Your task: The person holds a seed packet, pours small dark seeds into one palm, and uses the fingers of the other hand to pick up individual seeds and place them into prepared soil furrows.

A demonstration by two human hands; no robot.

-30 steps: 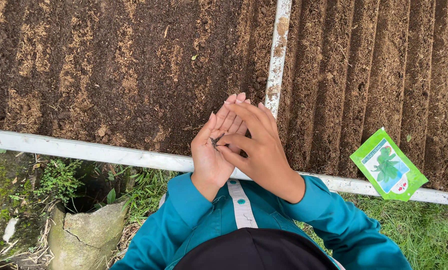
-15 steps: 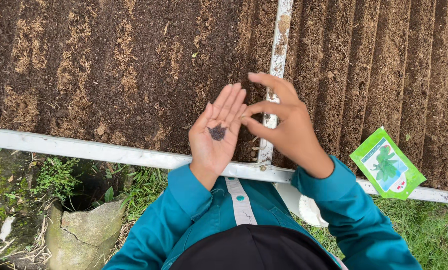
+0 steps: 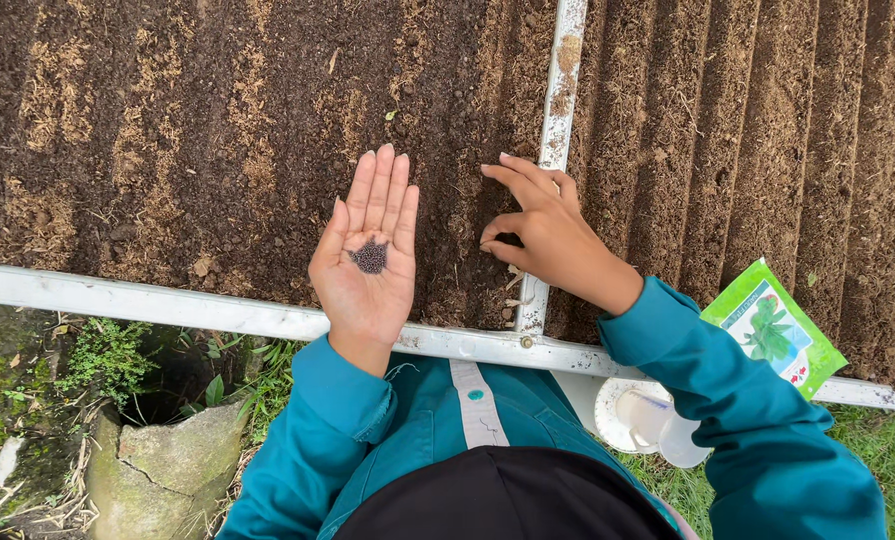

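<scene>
The fingers (image 3: pixel 383 195) of the left hand (image 3: pixel 368 260) are lying flat and pressed together, palm up, cradling a small heap of dark seeds (image 3: pixel 371 257) in the hollow of the palm. The right hand (image 3: pixel 543 235) is hovering palm down just beside it, its fingers (image 3: pixel 513 180) loosely curled with thumb and forefinger drawing close, tips at the soil; whether they are pinching any seeds cannot be told. Both hands are reaching over a furrowed soil bed (image 3: pixel 218 120), the right one crossing a white frame bar (image 3: pixel 558 110) that is meeting a long white rail (image 3: pixel 148 305) along the bed's near edge. A green seed packet (image 3: pixel 773 330) is lying on the soil to the right. Teal sleeves (image 3: pixel 728 400) are covering both arms.
</scene>
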